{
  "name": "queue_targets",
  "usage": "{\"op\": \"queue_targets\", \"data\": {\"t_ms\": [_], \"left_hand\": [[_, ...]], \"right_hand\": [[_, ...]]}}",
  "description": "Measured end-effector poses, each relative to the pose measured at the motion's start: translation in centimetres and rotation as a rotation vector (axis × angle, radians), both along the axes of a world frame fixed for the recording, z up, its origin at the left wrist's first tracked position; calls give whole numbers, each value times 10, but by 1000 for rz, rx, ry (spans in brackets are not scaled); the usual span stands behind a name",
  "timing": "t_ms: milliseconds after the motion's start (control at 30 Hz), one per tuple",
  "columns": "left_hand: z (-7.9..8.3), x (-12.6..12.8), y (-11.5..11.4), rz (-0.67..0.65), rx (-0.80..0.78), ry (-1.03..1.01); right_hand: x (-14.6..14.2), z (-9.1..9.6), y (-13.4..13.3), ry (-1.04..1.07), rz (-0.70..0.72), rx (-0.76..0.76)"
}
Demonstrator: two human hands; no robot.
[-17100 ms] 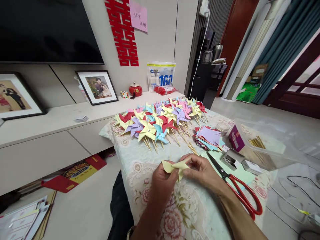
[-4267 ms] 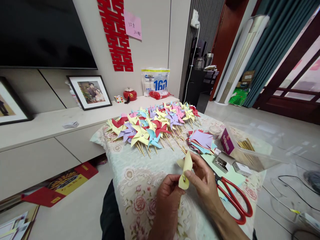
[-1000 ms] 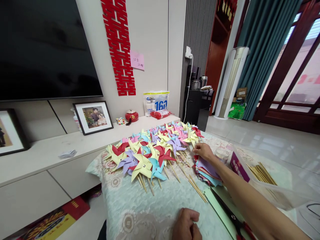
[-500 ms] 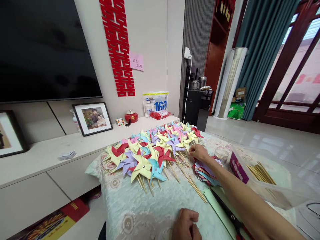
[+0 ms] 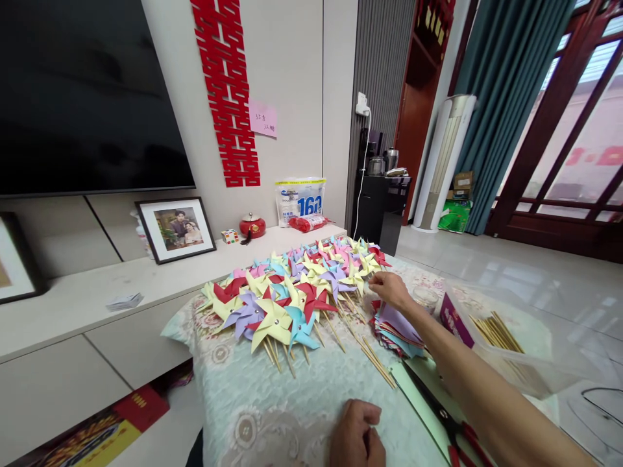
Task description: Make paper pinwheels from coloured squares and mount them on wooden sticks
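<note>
My right hand reaches across to the right end of the pinwheels, its fingertips pinched together; whether a small thing is between them I cannot make out. Colourful paper pinwheels on thin sticks lie heaped over the far half of the table. Just below my right hand is a stack of coloured paper squares. My left hand rests on the patterned tablecloth near the front edge, fingers curled in and no object visible in it. Loose sticks lie between the two hands.
Scissors with red handles lie on green paper under my right forearm. To the right stand a small round clear container and a clear plastic box holding more sticks. A white cabinet borders the table's far left.
My right hand has risen slightly off the paper stack, showing more of its purple top sheet. The left hand stays curled on the cloth. The whole view has shifted a little.
</note>
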State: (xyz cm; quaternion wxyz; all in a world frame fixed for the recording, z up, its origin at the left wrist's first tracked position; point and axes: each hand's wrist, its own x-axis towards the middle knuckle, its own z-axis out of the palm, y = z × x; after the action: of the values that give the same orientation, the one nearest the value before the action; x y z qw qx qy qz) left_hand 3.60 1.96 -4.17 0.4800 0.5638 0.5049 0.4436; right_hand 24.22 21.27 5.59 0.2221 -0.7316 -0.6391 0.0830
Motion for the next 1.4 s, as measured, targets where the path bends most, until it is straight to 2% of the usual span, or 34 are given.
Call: {"op": "queue_targets", "data": {"t_ms": [167, 267, 400, 533, 667, 800, 1000, 1400], "left_hand": [[0, 0, -3, 10, 23, 18], [4, -1, -5, 7, 27, 26], [8, 0, -8, 23, 31, 43], [7, 0, -8, 37, 68, 75], [9, -2, -7, 9, 80, 117], [11, -4, -7, -9, 81, 154], [5, -4, -5, -63, 111, 190], [13, -2, -7, -34, 88, 217]], "right_hand": [[6, 25, -32, 87, -3, 230], [8, 26, -64, 107, 6, 299], [14, 7, -103, 77, 1, 281], [23, -17, -123, -2, -13, 228], [29, -27, -122, -72, -20, 159], [26, -26, -111, -113, 30, 84], [22, -26, -99, -144, 56, -10], [21, -23, -101, -156, 69, -33]]}}
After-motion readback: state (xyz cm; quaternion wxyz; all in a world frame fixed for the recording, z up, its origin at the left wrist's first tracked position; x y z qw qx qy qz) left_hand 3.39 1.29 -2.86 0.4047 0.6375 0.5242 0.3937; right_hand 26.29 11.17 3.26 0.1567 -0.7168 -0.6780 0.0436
